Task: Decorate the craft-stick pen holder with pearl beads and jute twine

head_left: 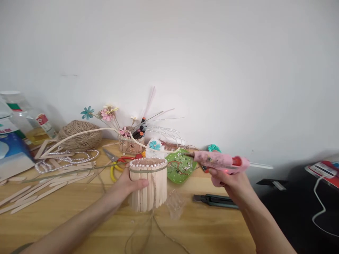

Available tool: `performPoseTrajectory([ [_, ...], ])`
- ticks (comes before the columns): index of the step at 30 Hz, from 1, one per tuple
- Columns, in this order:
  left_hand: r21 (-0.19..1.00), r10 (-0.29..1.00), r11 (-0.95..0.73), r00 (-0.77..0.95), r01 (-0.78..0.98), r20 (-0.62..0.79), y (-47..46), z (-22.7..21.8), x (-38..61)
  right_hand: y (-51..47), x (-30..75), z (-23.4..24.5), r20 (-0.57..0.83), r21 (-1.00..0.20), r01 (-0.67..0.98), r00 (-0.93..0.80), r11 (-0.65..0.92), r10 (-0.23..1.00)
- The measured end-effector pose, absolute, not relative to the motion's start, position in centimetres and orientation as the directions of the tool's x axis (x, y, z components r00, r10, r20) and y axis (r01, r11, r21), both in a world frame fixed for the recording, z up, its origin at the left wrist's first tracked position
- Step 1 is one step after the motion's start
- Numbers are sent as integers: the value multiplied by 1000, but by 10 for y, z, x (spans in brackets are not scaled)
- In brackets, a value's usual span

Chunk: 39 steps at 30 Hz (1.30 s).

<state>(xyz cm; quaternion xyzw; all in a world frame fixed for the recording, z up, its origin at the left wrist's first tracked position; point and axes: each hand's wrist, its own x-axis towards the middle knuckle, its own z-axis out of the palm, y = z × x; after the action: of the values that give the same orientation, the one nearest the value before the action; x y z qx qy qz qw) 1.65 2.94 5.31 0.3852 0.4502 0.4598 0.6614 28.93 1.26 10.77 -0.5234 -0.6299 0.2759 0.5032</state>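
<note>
My left hand (130,184) is closed around the left side of a round holder (148,190) made of upright wooden craft sticks. White pearl beads (150,165) line its rim, and a greenish cord (143,171) runs just below them. Strands of twine (153,211) hang down its front onto the table. In my right hand (227,180) is a pink hot glue gun (212,159), its nozzle pointing left and a glue stick (261,165) sticking out of its back. The nozzle is apart from the holder, to its upper right. A small red light glows on the gun.
Loose craft sticks (39,192), a pearl strand (66,158) and a twine ball (79,135) lie left. Behind stand scissors (113,165) and a decorated pot (131,144) with flowers and pens. A green tray (181,167) and a utility knife (215,200) lie right of the holder.
</note>
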Motion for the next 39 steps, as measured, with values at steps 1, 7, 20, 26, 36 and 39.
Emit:
performPoseTrajectory([
  [1,920,959,275,147,-279,-242,29,53,17,11,285,104,333,-870,391,12,302,943],
  [7,947,979,172,153,-270,-134,25,59,24,-13,254,90,320,-816,443,-189,371,928],
  [20,962,990,133,84,-237,-117,16,51,22,-20,232,88,377,-645,655,-177,394,909],
  [26,968,992,109,83,-226,-92,18,48,23,-20,234,74,359,-666,644,-165,376,919],
  [36,971,992,125,59,-205,-115,17,50,23,-19,240,73,334,-642,662,-212,386,918],
  [39,970,991,127,59,-209,-117,16,51,23,-18,237,73,375,-598,694,-199,400,905],
])
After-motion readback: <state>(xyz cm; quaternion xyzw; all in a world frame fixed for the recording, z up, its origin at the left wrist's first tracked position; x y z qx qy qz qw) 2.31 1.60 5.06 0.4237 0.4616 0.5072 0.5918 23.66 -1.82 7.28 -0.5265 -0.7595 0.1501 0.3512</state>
